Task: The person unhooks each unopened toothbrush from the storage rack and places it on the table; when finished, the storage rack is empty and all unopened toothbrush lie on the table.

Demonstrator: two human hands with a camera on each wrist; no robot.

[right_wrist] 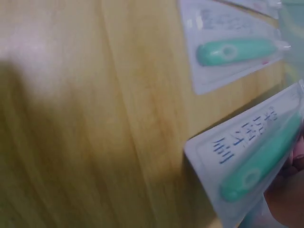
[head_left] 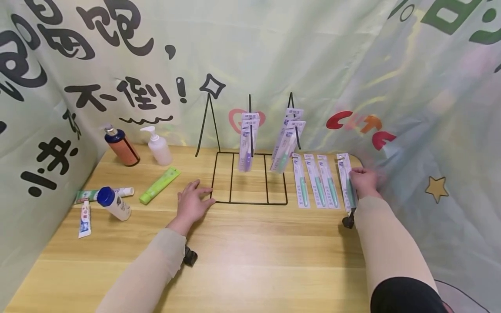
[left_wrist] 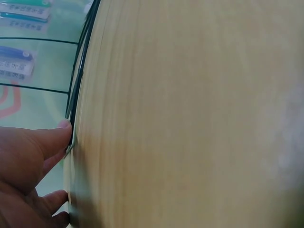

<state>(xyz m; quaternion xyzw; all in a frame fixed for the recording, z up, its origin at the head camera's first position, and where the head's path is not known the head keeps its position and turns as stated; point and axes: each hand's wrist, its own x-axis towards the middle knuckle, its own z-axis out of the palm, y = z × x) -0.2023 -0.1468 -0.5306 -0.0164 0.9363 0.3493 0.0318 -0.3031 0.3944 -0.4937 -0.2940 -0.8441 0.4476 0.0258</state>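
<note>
A black wire display rack (head_left: 231,202) stands at the table's back, with packaged toothbrushes (head_left: 287,145) hanging from its hooks. My left hand (head_left: 193,202) is at the rack's front left corner; in the left wrist view the thumb (left_wrist: 54,140) lies against the wire, a finger just beneath. At the right, my right hand (head_left: 364,180) pinches the right edge of a packaged toothbrush (head_left: 344,176). In the right wrist view, this pack (right_wrist: 247,152) with a green handle is tilted, its edge raised off the wood. Several similar packs (head_left: 315,182) lie in a row between it and the rack.
To the left are an orange bottle (head_left: 123,148), a white pump bottle (head_left: 159,150), a green tube (head_left: 159,186), a blue-capped bottle (head_left: 115,204) and toothpaste tubes (head_left: 85,219). Printed cloth (head_left: 274,52) walls in the table's back and sides.
</note>
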